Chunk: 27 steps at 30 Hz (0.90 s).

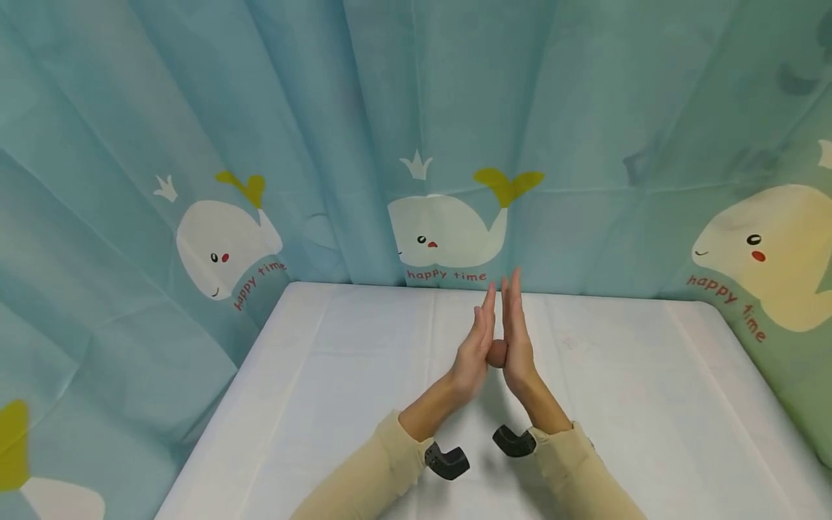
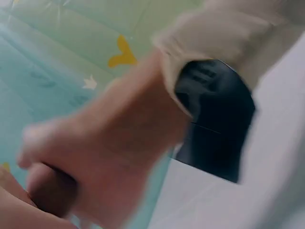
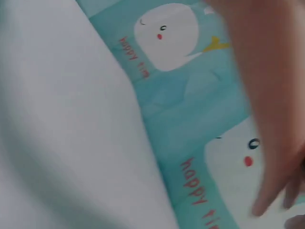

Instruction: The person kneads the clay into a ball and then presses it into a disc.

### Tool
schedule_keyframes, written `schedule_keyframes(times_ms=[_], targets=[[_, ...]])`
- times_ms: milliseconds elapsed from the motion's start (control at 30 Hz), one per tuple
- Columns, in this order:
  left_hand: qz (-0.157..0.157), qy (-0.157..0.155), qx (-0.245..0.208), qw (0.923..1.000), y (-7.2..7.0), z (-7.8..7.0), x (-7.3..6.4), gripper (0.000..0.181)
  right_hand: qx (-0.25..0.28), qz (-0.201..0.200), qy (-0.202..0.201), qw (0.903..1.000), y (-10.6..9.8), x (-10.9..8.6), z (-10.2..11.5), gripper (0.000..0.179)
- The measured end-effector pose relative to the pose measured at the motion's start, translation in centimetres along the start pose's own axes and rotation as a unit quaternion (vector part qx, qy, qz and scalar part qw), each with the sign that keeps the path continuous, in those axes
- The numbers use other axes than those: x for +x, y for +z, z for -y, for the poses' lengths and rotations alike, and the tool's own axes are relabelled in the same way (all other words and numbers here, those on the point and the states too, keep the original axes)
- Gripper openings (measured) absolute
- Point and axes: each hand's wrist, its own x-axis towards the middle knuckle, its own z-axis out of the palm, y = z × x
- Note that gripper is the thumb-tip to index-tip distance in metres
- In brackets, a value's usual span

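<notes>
A small brown ball (image 1: 497,354) sits between the two palms, above the white table. From one side my left hand (image 1: 469,361) presses on it, its fingers straight and pointing away from me. Facing it, my right hand (image 1: 519,350) bears on the ball from the other side, fingers also extended. The fingertips of the two hands stand a little apart. In the left wrist view the ball (image 2: 53,192) is blurred, partly covered by the near hand, with the right hand (image 2: 95,164) beyond it. The right wrist view catches the blurred left forearm (image 3: 267,76) and fingers.
The white-covered table (image 1: 338,368) spreads out under the hands. Behind it hangs a blue-green curtain (image 1: 312,123) with whale prints, meeting the table's back edge. A black device (image 1: 447,461) juts from the left cuff, and another black device (image 1: 513,441) from the right cuff.
</notes>
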Motion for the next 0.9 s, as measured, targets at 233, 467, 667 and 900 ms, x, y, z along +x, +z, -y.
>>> schedule_keyframes(times_ms=[233, 467, 667, 900], targets=[[-0.04, -0.002, 0.055, 0.9977, -0.8, -0.3, 0.7, 0.064, -0.041, 0.031, -0.039, 0.9979, 1.3, -1.9, -1.6, 0.055], [-0.078, -0.012, 0.081, 0.9936, -2.2, -0.4, 1.9, 0.065, -0.094, 0.023, -0.124, 0.9875, 4.0, -4.1, -0.5, 0.056], [-0.039, -0.013, 0.074, 0.9964, -0.7, 0.2, 0.6, 0.066, -0.026, -0.013, -0.058, 0.9979, 2.3, -1.9, 0.6, 0.055], [-0.04, 0.016, 0.036, 0.9984, 0.1, -0.5, 0.0, 0.069, -0.012, -0.001, -0.007, 0.9999, 0.9, -1.0, -1.1, 0.056]])
